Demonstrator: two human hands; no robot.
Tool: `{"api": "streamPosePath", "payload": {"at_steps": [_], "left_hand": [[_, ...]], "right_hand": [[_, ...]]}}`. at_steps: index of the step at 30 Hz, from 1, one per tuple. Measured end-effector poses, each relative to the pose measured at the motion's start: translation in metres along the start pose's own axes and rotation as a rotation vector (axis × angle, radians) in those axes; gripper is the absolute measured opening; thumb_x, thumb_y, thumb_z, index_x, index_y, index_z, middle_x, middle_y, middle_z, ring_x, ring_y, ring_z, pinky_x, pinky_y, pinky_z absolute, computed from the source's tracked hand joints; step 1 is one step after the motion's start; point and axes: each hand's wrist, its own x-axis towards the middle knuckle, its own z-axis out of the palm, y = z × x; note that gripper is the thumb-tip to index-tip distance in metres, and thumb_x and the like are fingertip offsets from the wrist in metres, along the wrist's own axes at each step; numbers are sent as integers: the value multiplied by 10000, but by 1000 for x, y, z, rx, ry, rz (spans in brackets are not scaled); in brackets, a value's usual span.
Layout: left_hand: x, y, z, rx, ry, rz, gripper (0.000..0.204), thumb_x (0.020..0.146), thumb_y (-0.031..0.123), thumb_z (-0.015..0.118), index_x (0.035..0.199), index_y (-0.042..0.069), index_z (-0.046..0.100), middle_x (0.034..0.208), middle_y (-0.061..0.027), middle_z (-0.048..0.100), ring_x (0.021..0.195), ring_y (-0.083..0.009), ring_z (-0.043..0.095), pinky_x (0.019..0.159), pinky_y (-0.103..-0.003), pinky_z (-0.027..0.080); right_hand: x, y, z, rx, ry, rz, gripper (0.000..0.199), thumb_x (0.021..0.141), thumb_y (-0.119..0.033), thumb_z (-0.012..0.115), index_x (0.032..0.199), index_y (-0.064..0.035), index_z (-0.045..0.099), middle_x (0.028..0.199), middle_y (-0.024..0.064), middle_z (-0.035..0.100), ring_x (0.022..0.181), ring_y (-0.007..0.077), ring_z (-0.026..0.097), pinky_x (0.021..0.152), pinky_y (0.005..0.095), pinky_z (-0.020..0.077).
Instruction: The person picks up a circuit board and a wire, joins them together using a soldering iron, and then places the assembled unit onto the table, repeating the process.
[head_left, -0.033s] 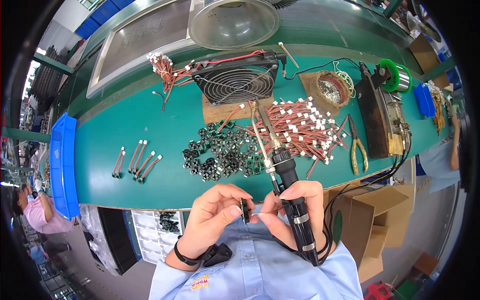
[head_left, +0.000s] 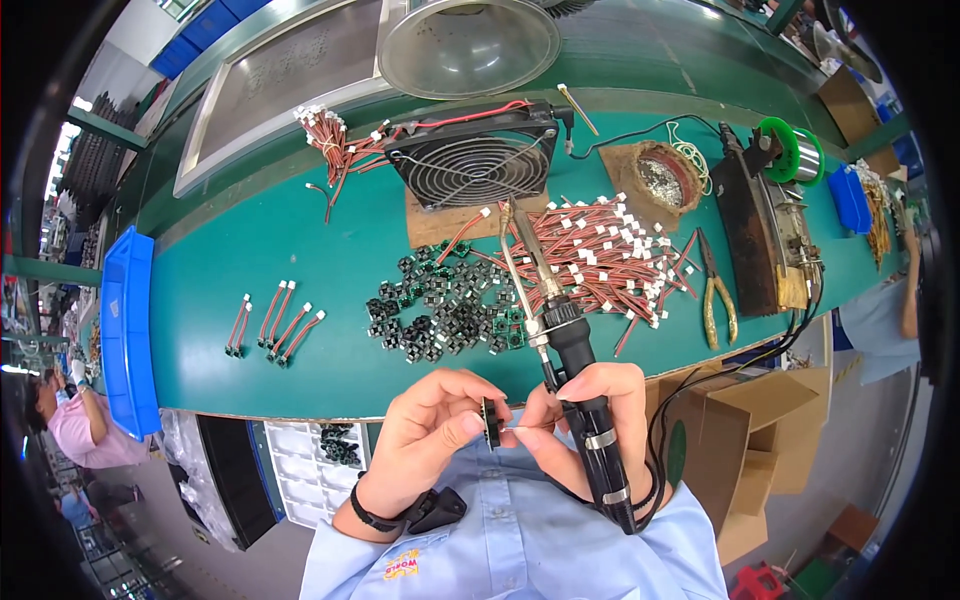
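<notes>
My left hand (head_left: 425, 428) is closed, pinching a small dark circuit board (head_left: 489, 424) on edge between thumb and fingers in front of my shirt. My right hand (head_left: 555, 458) is wrapped round the black handle of a soldering iron (head_left: 598, 430), whose metal tip points away over the bench. Its thumb and finger also pinch something thin, perhaps a wire, reaching toward the board. Beyond the hands lies a heap of small black and green components (head_left: 440, 310). Beside it spreads a pile of red-and-black leads with white connectors (head_left: 600, 260).
A black fan (head_left: 470, 165) stands at the back. To the right are pliers (head_left: 715, 290), a solder spool (head_left: 790, 150), a metal stand (head_left: 748, 235) and a round tin (head_left: 665, 180). Several wired pieces (head_left: 285, 325) lie left, near a blue bin (head_left: 128, 330).
</notes>
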Motion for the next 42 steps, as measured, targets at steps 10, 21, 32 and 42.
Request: {"api": "streamPosePath", "payload": {"at_steps": [10, 21, 32, 42], "left_hand": [[-1, -4, -5, -69, -11, -25, 229, 887, 114, 578, 1076, -6, 531, 1031, -101, 586, 988, -185, 554, 885, -332, 415], [-2, -6, -4, -54, 10, -10, 234, 890, 123, 578, 1076, -9, 531, 1039, -102, 583, 993, -189, 553, 876, -326, 415], [-1, -7, -3, -97, -31, -3, 235, 893, 114, 566, 1073, -31, 526, 1048, -118, 579, 998, -195, 553, 875, -328, 417], [0, -7, -2, -39, -26, 14, 230, 891, 122, 570, 1059, -31, 533, 1035, -114, 576, 988, -190, 553, 868, -323, 416]], "right_hand": [[2, -1, 9, -131, -22, -90, 474, 745, 93, 667, 1074, -29, 349, 835, 145, 582, 699, 159, 627, 571, 257, 528], [4, 0, 10, -147, 27, -119, 452, 731, 73, 692, 1050, -23, 386, 820, 134, 603, 706, 154, 638, 585, 256, 535], [7, 0, 7, -134, 51, -131, 435, 733, 51, 701, 1037, -28, 400, 772, 110, 621, 685, 148, 648, 578, 256, 523], [8, -2, 4, -88, 44, -89, 430, 737, 49, 699, 1038, -24, 401, 792, 105, 611, 698, 150, 649, 601, 256, 523]]}}
